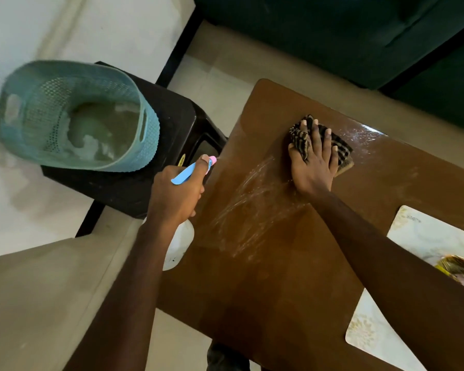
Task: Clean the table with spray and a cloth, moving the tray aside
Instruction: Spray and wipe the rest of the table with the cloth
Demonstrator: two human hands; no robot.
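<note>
The striped cloth [342, 149] is lying on the far part of the brown wooden table [265, 295], bunched under the person's right hand [315, 163]. That hand is pressing down on it with its fingers straight and spread wide, the fingertips reaching over the fabric's far edge. Just near of the cloth, wet spray streaks [252, 202] are glistening across the tabletop, and another shiny wet patch is showing beyond the cloth toward the far right edge.

The left hand [176, 195] is holding the spray bottle [179, 243] at the table's left edge, fingers curled round its neck, one finger resting by the blue trigger, and the pink nozzle pointing over the table. The white body of the bottle is hanging below the hand.

The floral tray [423, 236] is sitting on the near right part of the table, partly hidden by the right forearm; something yellowish is lying on it, too unclear to name. Off to the left, a teal plastic basket [73, 113] is resting on a black stool [134, 191], and a dark green sofa [332, 36] is standing beyond the table.

By the look of it, the wiping step is in hand on the far left portion. The next move is likely calling for sweeping the cloth through the wet streaks, then shifting the tray aside to reach the surface beneath it.
</note>
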